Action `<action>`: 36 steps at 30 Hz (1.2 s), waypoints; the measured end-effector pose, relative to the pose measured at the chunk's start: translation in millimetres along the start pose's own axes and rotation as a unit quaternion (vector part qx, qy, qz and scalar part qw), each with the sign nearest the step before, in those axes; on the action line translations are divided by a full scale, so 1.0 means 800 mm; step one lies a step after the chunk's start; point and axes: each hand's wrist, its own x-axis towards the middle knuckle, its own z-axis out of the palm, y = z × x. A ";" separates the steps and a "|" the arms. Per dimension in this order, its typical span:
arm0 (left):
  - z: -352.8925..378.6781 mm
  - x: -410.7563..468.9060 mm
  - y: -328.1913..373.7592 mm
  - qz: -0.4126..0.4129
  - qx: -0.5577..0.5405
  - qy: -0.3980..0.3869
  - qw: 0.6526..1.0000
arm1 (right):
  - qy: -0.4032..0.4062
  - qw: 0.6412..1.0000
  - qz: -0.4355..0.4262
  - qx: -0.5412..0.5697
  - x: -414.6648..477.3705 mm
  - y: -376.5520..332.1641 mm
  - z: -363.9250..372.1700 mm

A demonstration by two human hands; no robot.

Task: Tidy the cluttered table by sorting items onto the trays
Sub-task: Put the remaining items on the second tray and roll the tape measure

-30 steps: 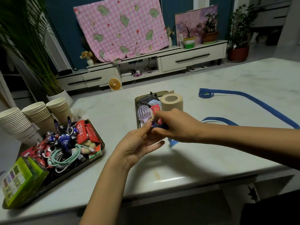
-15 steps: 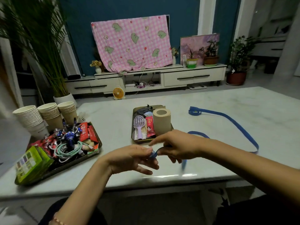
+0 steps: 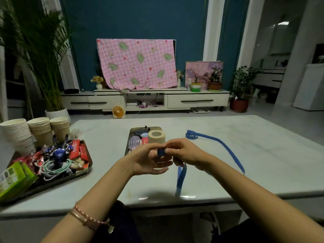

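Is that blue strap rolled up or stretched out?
Mostly stretched: left hand and right hand pinch one seemingly rolled end, the blue strap trails across the table.

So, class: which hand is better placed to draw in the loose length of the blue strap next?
Probably the right. The blue strap hangs just below the right hand and trails away on its side of the table, while the left hand pinches the rolled end.
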 end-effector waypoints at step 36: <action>-0.024 0.149 -0.069 -0.076 -0.113 -0.136 0.981 | -0.049 0.998 0.031 -0.033 0.024 0.129 -0.030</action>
